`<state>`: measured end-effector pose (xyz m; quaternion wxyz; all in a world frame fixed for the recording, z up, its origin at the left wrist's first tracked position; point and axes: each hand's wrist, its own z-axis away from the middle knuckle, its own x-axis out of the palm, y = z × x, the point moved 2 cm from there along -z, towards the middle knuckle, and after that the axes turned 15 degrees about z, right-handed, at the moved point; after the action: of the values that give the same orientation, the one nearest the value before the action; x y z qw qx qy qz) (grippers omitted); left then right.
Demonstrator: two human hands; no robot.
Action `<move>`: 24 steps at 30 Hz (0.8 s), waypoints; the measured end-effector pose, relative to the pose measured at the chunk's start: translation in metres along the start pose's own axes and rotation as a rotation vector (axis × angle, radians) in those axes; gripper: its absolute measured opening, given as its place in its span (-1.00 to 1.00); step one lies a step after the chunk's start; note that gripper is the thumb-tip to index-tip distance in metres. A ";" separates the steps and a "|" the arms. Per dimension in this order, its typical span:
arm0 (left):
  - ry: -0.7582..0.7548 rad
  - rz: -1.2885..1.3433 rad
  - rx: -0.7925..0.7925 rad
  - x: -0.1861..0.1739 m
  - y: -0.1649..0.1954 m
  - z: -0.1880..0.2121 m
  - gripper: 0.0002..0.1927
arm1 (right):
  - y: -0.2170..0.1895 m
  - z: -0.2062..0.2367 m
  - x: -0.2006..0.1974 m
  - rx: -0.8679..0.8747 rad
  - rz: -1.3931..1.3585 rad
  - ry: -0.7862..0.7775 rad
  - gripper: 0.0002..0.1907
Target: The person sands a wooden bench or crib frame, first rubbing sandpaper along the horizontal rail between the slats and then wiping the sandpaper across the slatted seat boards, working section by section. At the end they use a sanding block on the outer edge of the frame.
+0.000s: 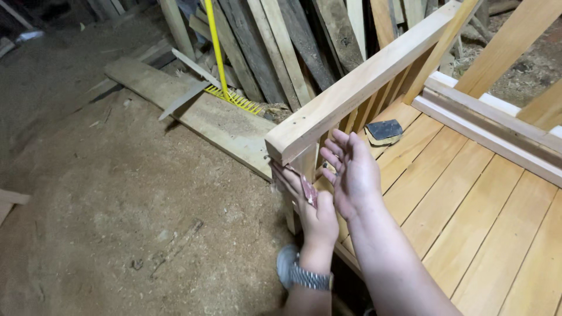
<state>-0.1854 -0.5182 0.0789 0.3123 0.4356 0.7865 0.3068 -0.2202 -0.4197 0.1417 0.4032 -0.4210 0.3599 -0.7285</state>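
A light wooden slatted frame (351, 88), like a bench with a top rail and slatted seat, fills the right side. My left hand (307, 208) presses a reddish piece of sandpaper (308, 190) against the corner post just under the rail's end. My right hand (351, 172) hovers beside it with fingers spread, holding nothing, close to the post. A wristwatch (309, 277) is on my left wrist.
A dark sanding sponge (383, 131) lies on the seat slats (462, 199). A yellow rake (225, 76) leans among stacked planks (281, 41) at the back. A long board (199, 111) lies on the sawdust-covered floor (117, 205). A shoe tip (285, 264) shows below.
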 end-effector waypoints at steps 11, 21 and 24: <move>0.010 0.223 0.000 0.002 -0.033 0.019 -0.25 | 0.017 -0.008 0.000 0.097 0.107 0.113 -0.47; -0.019 0.556 -0.444 0.002 -0.031 0.002 -0.39 | 0.034 -0.016 -0.006 0.121 0.130 0.153 -0.60; 0.006 0.331 -0.187 -0.001 -0.013 0.003 -0.31 | 0.041 -0.020 -0.011 0.128 0.126 0.160 -0.62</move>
<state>-0.1893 -0.5239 0.0680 0.2946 0.5271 0.6732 0.4270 -0.2229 -0.4238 0.0949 0.4441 -0.3114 0.3696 -0.7545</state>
